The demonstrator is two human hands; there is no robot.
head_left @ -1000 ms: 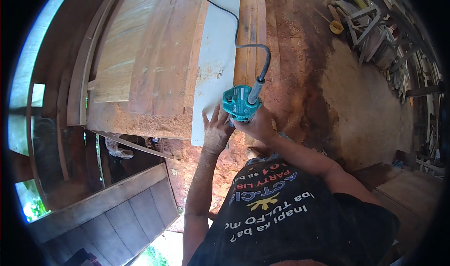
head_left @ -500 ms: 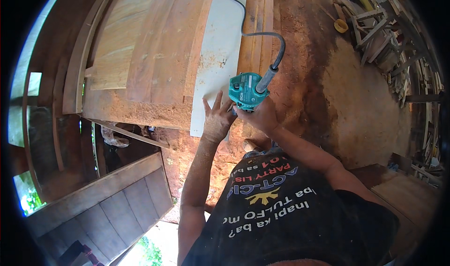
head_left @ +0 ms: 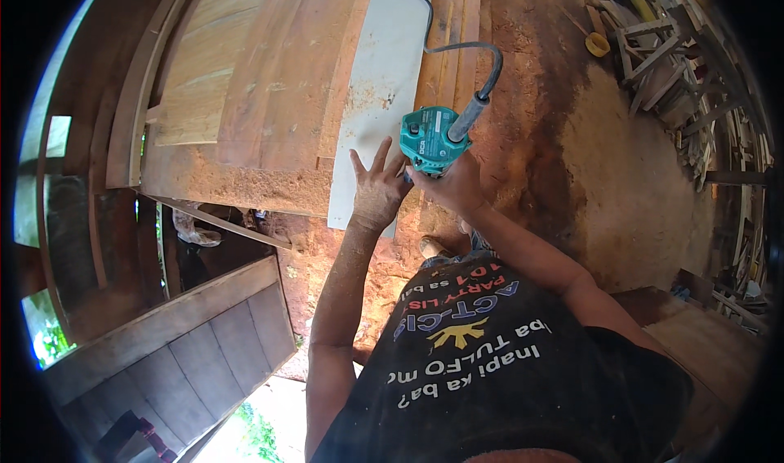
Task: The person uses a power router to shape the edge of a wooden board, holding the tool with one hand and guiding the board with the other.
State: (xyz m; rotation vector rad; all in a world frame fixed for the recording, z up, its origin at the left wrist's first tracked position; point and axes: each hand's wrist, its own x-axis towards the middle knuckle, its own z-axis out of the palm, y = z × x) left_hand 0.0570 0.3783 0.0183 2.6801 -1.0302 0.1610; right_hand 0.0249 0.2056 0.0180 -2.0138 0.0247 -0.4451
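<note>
My left hand (head_left: 374, 185), dusted with sawdust, lies with spread fingers on a long white board (head_left: 371, 95), its fingertips close beside a teal power router (head_left: 431, 132). My right hand (head_left: 453, 185) grips the lower body of the router at the board's right edge. A grey sleeve on top of the tool leads to a black cord (head_left: 461, 45) that snakes away toward the top of the view. Wooden planks (head_left: 278, 79) lie beside the white board on a worn work surface. The router's bit is hidden under its body and my fingers.
Red-brown dirt ground (head_left: 555, 136) runs along the right, with a pile of scrap timber (head_left: 678, 79) and a yellow container (head_left: 594, 45) beyond. A panelled wooden piece (head_left: 188, 349) stands lower left, below a dark gap holding crumpled plastic (head_left: 198, 234). Dark plank walls (head_left: 98, 120) line the left.
The router and both hands have shifted slightly forward along the board, away from me. The whole scene has also shifted a little in view as the head moved.
</note>
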